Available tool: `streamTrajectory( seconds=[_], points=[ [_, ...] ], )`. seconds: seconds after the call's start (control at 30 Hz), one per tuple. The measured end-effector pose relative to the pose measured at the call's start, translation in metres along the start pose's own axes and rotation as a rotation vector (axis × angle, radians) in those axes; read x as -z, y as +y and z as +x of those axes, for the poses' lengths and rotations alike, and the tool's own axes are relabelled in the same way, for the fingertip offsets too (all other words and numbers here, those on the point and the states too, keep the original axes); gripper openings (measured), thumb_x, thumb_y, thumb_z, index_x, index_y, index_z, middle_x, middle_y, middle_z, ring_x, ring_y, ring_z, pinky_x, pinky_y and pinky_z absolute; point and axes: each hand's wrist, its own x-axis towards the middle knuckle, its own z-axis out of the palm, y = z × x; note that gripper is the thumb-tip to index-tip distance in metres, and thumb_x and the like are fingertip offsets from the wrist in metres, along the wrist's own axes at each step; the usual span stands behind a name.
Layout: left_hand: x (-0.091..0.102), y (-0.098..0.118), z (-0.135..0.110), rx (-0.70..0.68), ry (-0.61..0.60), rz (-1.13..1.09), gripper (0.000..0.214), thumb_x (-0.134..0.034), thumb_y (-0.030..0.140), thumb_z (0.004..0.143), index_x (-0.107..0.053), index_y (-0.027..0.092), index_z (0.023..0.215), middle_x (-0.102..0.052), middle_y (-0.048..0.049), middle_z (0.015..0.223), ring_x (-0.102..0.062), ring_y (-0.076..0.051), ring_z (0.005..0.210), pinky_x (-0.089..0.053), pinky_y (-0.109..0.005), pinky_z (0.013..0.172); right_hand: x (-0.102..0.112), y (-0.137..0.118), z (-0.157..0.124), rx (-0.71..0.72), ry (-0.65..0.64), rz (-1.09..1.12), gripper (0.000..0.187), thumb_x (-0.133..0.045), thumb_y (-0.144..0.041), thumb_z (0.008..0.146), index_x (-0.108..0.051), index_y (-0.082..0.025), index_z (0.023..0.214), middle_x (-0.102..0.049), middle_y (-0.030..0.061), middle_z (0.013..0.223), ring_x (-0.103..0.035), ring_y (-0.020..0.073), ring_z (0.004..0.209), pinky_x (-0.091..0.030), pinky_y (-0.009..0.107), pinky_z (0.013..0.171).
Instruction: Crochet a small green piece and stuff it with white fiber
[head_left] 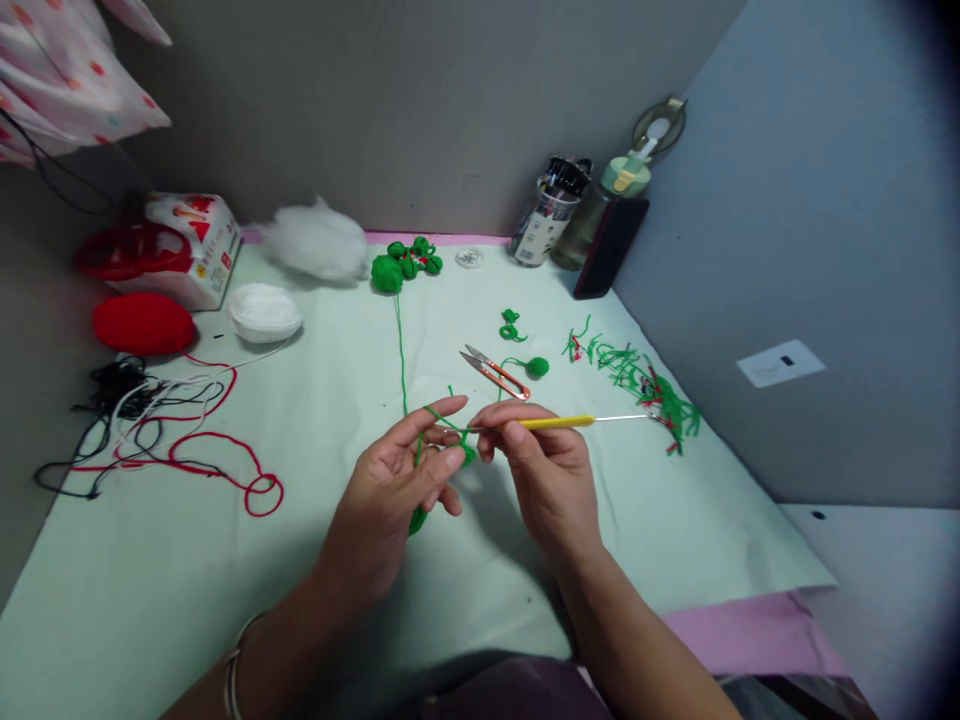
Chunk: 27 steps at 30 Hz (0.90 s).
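head view shows the right hand [551,470] pinching a slim, stiff-looking crochet hook [559,423] by its smooth yellow handle and the left hand [394,475] nipping, thumb to fingers, a textured green crocheted piece [469,453] between the hands, likely light, soft, stretchy and best held by its edge, thin green yarn [402,350] trailing beyond.

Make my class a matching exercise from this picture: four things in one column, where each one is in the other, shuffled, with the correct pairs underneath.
Things
1. Yellow-handled hook
2. Scissors
3. White yarn ball
4. Dark phone

Places
A. Beside the red yarn ball
B. In the person's right hand
C. Propped up next to the bottle
D. Lying beside the small green ball

Right pairs: 1-B, 2-D, 3-A, 4-C
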Motion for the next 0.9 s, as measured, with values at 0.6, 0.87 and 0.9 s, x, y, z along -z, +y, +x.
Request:
streamTrajectory(
  seconds=[0.6,0.87,0.9],
  points=[
    [-0.0006,0.0022,0.0018,0.005,0.055,0.000,0.028,-0.086,0.026,0.083,-0.083,0.025,0.111,-0.059,0.0048,0.083,-0.037,-0.001,0.049,-0.047,-0.019,0.053,0.0010,-0.0058,-0.0027,0.142,0.094,-0.045,0.016,-0.067,-0.029,0.102,-0.081,-0.025,0.095,-0.074,0.0013,0.088,-0.068,0.0136,0.075,-0.057,0.029,0.072],
    [0.0008,0.0013,0.0006,0.003,0.032,0.038,0.032,-0.084,0.027,0.085,-0.081,0.027,0.117,-0.059,0.0047,0.083,-0.036,-0.003,0.051,-0.047,-0.020,0.055,-0.0006,-0.0034,-0.0027,0.096,0.087,-0.071,0.013,-0.070,-0.032,0.100,-0.080,-0.024,0.094,-0.073,0.0015,0.086,-0.069,0.0145,0.073,-0.058,0.031,0.071],
    [0.0008,0.0013,0.0005,0.001,0.030,0.042,0.032,-0.084,0.027,0.085,-0.081,0.028,0.117,-0.059,0.0047,0.083,-0.036,-0.003,0.051,-0.047,-0.020,0.055,-0.0007,-0.0034,-0.0027,0.097,0.086,-0.070,0.013,-0.070,-0.032,0.100,-0.080,-0.024,0.094,-0.073,0.0015,0.086,-0.069,0.0144,0.072,-0.058,0.031,0.071]
  ],
)
